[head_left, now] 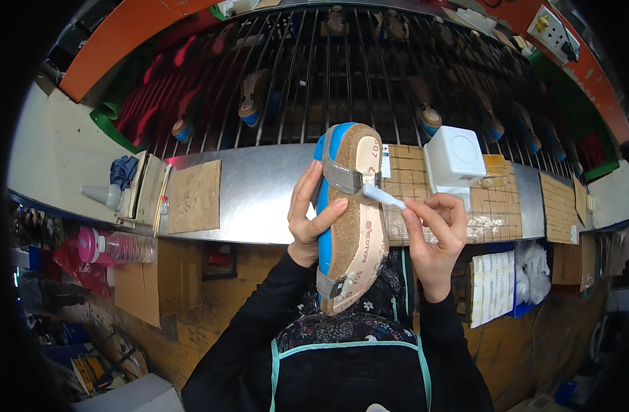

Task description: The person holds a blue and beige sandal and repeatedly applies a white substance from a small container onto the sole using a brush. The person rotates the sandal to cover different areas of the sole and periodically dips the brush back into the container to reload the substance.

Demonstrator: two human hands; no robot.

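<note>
My left hand point(306, 218) grips an upturned sandal point(347, 223) by its side, thumb on the cork. Its cork underside faces up, a blue shoe last point(324, 242) shows along the left edge, and grey straps point(342, 177) are folded over onto the bottom. A pale board point(371, 240) lies along the cork. Between thumb and fingers, my right hand point(438, 233) pinches a small white brush point(384, 197). The brush's tip meets the sandal beside the end of the upper strap; its bristles cannot be made out.
A white square container point(456, 155) stands on the gridded cardboard point(493, 216) to the right. Behind the metal ledge point(259, 165), several sandals rest on a rack of metal bars point(307, 89). A pink-capped bottle point(125, 247) lies left; a blue bin point(527, 295) sits lower right.
</note>
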